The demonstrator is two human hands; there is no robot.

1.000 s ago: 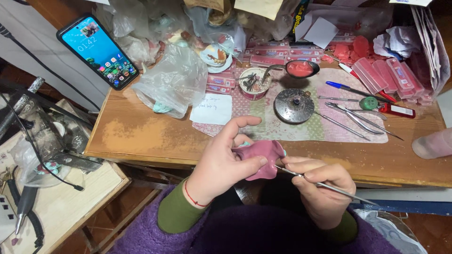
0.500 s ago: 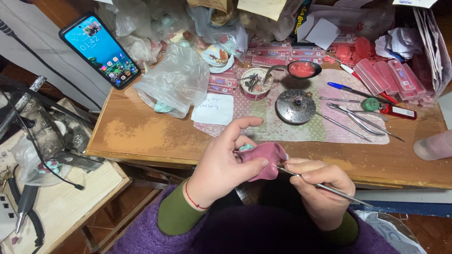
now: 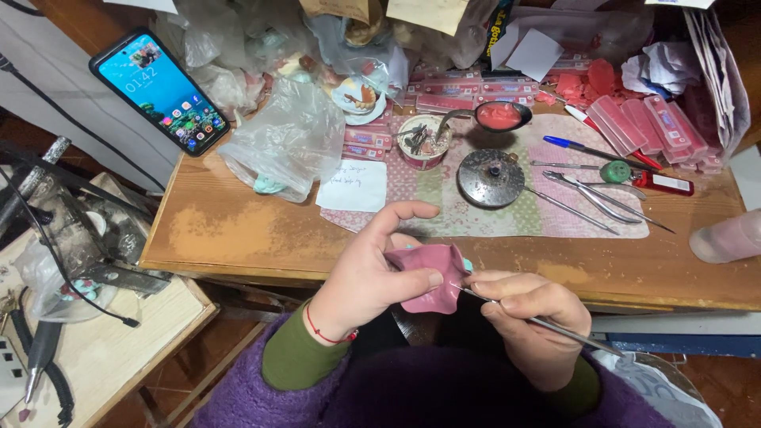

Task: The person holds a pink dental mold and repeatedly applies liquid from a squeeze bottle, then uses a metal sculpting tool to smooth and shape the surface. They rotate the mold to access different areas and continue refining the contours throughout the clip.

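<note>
Pink wax piece (image 3: 432, 276) gripped in left hand (image 3: 369, 277).

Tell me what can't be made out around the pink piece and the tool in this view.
Head view only:
- Pink piece: its underside, covered by the left hand.
- Tool: its tip, too small; its middle, inside the right hand.
- Cup: its contents, too small.
- Pale object: cut off by the right edge.

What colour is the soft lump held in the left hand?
Pink, seen in the head view: the lump.
</note>
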